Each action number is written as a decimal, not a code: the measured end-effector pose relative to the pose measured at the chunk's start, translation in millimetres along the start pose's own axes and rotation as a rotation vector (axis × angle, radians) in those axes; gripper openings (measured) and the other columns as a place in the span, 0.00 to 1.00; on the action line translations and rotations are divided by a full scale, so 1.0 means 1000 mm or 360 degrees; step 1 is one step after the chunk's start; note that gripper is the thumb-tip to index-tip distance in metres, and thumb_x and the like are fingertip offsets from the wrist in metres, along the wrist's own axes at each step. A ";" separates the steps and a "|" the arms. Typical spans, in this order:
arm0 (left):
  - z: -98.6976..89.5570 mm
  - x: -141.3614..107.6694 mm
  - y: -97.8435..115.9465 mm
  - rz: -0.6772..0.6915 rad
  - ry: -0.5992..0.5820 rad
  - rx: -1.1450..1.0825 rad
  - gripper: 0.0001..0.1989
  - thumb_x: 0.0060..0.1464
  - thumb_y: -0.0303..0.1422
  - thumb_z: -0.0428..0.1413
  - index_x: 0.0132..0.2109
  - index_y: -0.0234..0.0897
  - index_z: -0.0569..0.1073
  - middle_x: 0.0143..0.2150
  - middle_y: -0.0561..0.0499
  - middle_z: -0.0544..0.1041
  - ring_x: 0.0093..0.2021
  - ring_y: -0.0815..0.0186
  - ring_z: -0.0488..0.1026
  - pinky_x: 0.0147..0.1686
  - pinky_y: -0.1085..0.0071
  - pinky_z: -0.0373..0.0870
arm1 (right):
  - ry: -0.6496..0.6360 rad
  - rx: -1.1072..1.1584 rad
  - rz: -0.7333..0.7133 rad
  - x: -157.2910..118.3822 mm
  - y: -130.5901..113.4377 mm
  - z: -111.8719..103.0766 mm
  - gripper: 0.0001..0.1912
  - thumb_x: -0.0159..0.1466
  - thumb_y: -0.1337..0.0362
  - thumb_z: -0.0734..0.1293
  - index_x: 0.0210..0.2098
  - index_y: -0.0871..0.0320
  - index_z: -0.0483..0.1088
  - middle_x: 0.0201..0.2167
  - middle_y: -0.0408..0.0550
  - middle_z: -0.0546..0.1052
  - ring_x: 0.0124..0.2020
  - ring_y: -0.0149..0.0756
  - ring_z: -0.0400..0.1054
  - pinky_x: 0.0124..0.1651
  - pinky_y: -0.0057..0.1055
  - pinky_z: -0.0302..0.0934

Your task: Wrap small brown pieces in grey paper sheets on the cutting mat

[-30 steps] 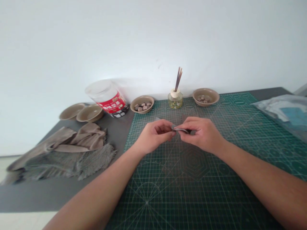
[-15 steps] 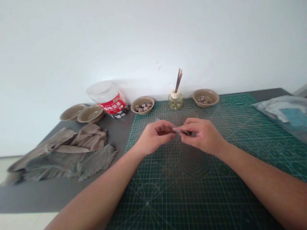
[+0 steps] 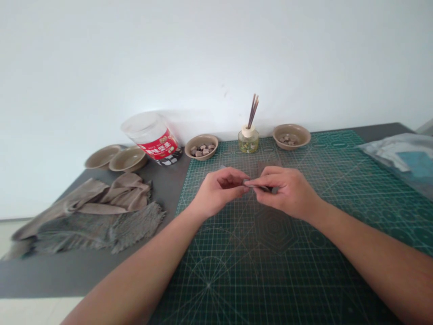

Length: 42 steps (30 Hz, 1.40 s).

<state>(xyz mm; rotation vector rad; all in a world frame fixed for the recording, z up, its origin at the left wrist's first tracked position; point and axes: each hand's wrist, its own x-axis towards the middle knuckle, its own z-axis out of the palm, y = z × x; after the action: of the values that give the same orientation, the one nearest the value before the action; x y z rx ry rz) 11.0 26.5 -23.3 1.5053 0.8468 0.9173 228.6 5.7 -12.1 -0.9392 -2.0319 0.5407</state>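
Above the green cutting mat, my left hand and my right hand meet at the fingertips. A small, thin dark object sits pinched between the thumb and fingers of my right hand; its far side is hidden by the fingers. The fingertips of my left hand close on the left end of something small there, too hidden to name. Beyond the hands stands a glass reed diffuser, between a bowl of stones on its left and another bowl with stones on its right.
Two more bowls, a left one and a right one, stand at the back left beside a tilted clear jar with a red label. A crumpled grey-brown cloth lies at the left. A plastic bag lies at the right.
The thin object in my right hand has tilted slightly, and a bit more of its dark end shows under the fingers. Both hands stay in nearly the same place.
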 end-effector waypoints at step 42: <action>0.002 -0.001 0.002 -0.0138 -0.0037 -0.0010 0.12 0.45 0.31 0.70 0.38 0.33 0.80 0.30 0.51 0.80 0.28 0.70 0.75 0.29 0.74 0.71 | -0.0017 -0.0024 -0.0030 -0.001 -0.002 0.002 0.12 0.62 0.69 0.71 0.44 0.53 0.82 0.30 0.43 0.78 0.28 0.28 0.70 0.32 0.26 0.62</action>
<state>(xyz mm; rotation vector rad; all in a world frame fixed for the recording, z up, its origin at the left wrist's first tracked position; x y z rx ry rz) 12.9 24.5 -21.7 1.4598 0.8846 0.8370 226.3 4.1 -12.7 -0.9271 -2.0549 0.5224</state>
